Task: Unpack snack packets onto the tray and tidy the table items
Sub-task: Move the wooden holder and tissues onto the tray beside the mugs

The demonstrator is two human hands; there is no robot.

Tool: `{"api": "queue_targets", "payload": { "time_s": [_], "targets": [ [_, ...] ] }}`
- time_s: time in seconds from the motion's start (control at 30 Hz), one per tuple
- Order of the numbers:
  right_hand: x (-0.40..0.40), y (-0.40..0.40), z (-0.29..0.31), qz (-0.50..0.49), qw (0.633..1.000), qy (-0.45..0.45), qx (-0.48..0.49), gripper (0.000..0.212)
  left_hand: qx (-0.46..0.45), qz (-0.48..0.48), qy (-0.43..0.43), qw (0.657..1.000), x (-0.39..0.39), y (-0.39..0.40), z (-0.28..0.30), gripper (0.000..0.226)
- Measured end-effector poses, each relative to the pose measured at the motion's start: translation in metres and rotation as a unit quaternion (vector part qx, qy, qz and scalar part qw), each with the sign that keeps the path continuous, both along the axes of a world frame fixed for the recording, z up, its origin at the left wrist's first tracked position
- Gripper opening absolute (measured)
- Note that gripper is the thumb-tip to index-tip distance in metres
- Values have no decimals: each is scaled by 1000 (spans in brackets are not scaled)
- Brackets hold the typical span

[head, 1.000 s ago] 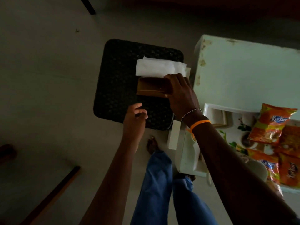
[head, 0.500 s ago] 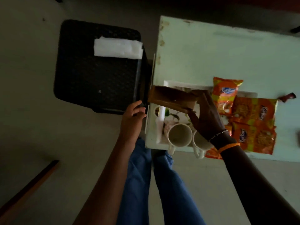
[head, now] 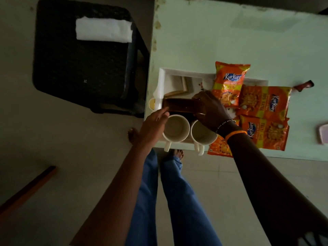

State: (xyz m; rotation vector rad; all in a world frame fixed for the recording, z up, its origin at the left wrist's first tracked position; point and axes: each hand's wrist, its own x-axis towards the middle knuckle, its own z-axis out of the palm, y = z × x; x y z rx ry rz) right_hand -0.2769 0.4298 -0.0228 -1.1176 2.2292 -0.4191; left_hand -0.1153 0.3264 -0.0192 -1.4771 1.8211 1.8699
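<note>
A white tray [head: 162, 77] sits at the left edge of the pale green table [head: 230, 32]. Several orange Kurkure snack packets [head: 229, 82] lie across its right side. Two white mugs [head: 176, 129] stand at its near edge, handles towards me. My right hand [head: 210, 107] grips the right end of a brown box [head: 182, 106] held low over the tray, just behind the mugs. My left hand [head: 153, 124] touches the box's left end with its fingertips, fingers extended. Small flat coasters [head: 184, 86] lie in the tray's far left corner.
A black woven stool [head: 85, 64] stands left of the table with a folded white cloth [head: 103, 30] on it. A small dark red wrapper [head: 304, 86] and a pale lid [head: 323, 133] lie on the table at right. My legs and bare feet are below.
My right hand carried the brown box from the stool over to the tray and lowered it behind the mugs. My left hand moved right from the stool's edge to the box's left end.
</note>
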Motion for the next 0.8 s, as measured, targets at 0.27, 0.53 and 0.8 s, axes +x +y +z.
{"api": "queue_targets", "payload": {
  "time_s": [0.27, 0.53, 0.8],
  "targets": [
    [-2, -2, 0, -18, 999, -36, 13, 49, 13, -7, -33, 999, -3, 0, -2, 34],
    [6, -27, 19, -59, 996, -54, -26, 54, 9, -30, -40, 999, 0, -18, 9, 34],
    [39, -153, 27, -76, 987, -94, -107, 35, -27, 72, -21, 997, 32, -99, 17, 32]
  ]
}}
